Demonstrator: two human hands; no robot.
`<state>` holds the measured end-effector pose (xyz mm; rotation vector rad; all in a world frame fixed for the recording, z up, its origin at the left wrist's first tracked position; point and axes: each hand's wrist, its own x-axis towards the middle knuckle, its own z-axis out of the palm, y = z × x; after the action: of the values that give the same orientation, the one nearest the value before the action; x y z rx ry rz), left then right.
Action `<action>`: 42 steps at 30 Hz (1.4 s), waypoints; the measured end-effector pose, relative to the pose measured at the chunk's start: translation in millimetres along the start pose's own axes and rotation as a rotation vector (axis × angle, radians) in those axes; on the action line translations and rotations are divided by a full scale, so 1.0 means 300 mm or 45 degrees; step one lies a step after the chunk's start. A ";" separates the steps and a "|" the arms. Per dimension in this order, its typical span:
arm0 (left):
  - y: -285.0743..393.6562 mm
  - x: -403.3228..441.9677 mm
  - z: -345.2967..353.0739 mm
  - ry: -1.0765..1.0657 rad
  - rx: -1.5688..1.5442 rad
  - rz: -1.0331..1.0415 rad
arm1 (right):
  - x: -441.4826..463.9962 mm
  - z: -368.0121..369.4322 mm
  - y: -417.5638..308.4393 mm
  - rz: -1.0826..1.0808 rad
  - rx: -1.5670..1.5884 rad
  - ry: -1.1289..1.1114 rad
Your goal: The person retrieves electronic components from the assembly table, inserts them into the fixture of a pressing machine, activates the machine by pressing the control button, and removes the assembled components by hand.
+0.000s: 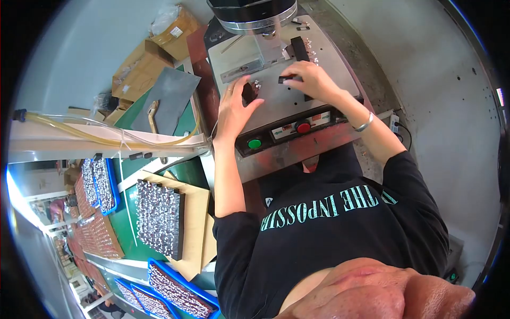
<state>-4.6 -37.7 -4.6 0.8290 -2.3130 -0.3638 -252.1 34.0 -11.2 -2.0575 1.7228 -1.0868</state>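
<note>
My left hand (234, 110) is curved around a short row of black pieces with white tips (249, 92) on the metal plate, thumb at the near end and fingers at the far end. My right hand (313, 82) pinches a small black part (285, 80) between thumb and fingers, just above the same plate (271, 103). Beyond and partly behind the right hand lies a longer row of black pieces with pale tips (300, 49). A clear block and metal bar fixture (249, 69) lies under the machine's round black head (252, 13), beyond both hands.
A green button (255, 144) and a red button (303, 127) sit on the machine's front panel. To the left, a wooden board (196, 228) carries a dense block of black pieces (159, 218). Blue trays (183, 292), cardboard boxes (141, 69) and a yellowish hose (69, 126) are also there.
</note>
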 end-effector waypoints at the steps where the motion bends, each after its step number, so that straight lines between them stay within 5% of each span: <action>1: -0.002 0.019 -0.003 -0.001 -0.011 0.008 | -0.004 -0.039 -0.014 0.095 0.136 -0.014; 10: -0.187 0.299 0.197 -0.129 0.139 0.037 | -0.040 -0.255 0.141 0.523 0.996 0.241; 14: -0.229 0.372 0.231 -0.430 0.029 -0.009 | -0.061 -0.297 0.154 0.606 1.365 0.162; 17: -0.189 0.396 0.219 -0.516 -0.134 -0.145 | -0.022 -0.261 0.139 0.460 0.783 0.238; 19: -0.207 0.404 0.220 -0.451 -0.283 -0.237 | 0.039 -0.213 0.197 0.445 0.756 0.050; 22: -0.228 0.320 0.196 -0.099 -0.283 -0.246 | 0.167 -0.101 0.257 0.306 0.541 0.024; 25: -0.121 0.198 0.048 0.046 -0.729 -0.600 | 0.259 0.019 0.219 0.321 0.401 0.090; 27: -0.047 0.086 -0.016 0.217 -0.778 -0.520 | 0.286 0.059 0.210 0.338 0.188 0.132; 29: 0.007 -0.055 -0.045 0.275 -0.811 -0.445 | 0.298 0.085 0.208 0.307 -0.192 0.190; 34: 0.142 -0.360 -0.031 0.170 -1.231 -0.845 | 0.275 0.072 0.208 0.157 -0.364 0.073; 42: 0.080 -0.522 0.062 0.152 -0.708 -0.910 | 0.291 0.086 0.208 0.181 -0.426 0.081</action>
<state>64.6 82.4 -83.3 1.3008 -1.6006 -1.1616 -278.7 -70.5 -34.1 -2.0594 2.1721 -0.8778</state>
